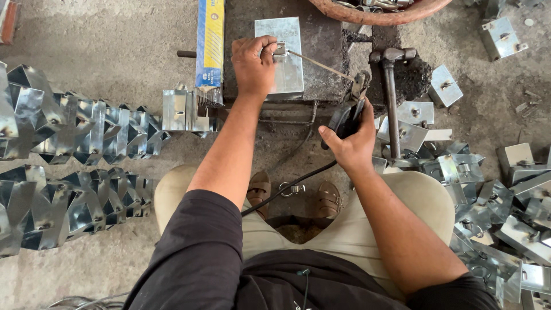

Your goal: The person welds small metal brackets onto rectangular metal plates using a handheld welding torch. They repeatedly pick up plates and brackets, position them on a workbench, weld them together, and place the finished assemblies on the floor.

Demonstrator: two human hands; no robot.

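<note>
Your left hand [252,63] is closed down on a small metal clip [280,51], pinching it against the flat galvanised sheet-metal piece [281,54] that lies on the dark block [327,40] in front of you. Your right hand [351,146] is wrapped tight around the black handle of an electrode holder [349,115]; its thin rod [321,66] runs up and left, tip meeting the clip just beside your left fingers. A black cable [287,186] trails from the holder down between your knees. A hammer [391,97] lies just right of the holder, head at the block's edge. A blue and yellow box [209,43] lies left of the block. Folded sheet-metal pieces sit in nested rows [74,166] on the floor to your left and in a loose heap [493,195] to your right. A round basin rim [379,14] shows at the top.
</note>
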